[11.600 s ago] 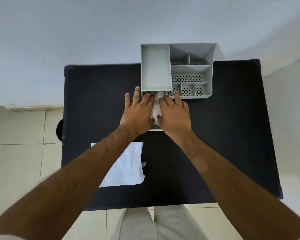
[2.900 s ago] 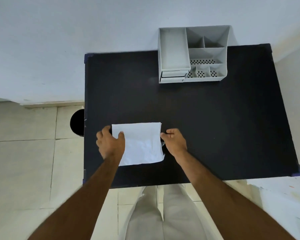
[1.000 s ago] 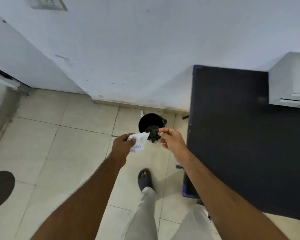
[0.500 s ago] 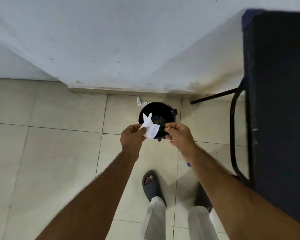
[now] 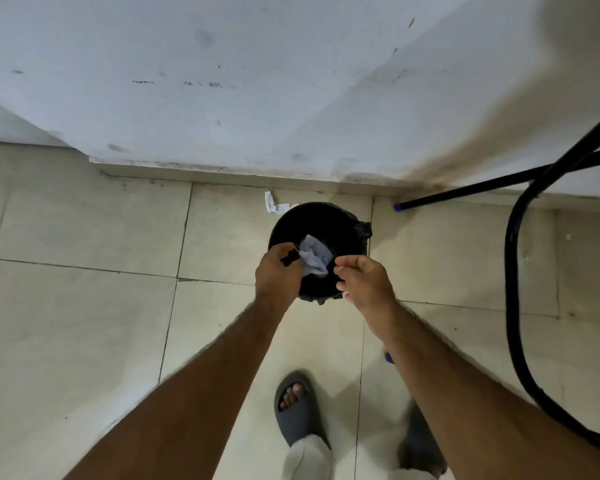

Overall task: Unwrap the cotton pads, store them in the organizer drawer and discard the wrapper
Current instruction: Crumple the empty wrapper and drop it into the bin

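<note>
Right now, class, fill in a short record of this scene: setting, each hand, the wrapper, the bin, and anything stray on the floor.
setting: tiled floor by a white wall
left hand: over the bin, at the wrapper's edge
right hand: beside the wrapper, apart from it
wrapper: crumpled, above the bin's opening
bin: black, lined with a bag
stray: paper scrap behind the bin

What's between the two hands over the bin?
In the head view, the crumpled white wrapper sits between the left hand and right hand, above the black bin's opening. It touches the left fingertips; the right hand is clear of it.
</note>
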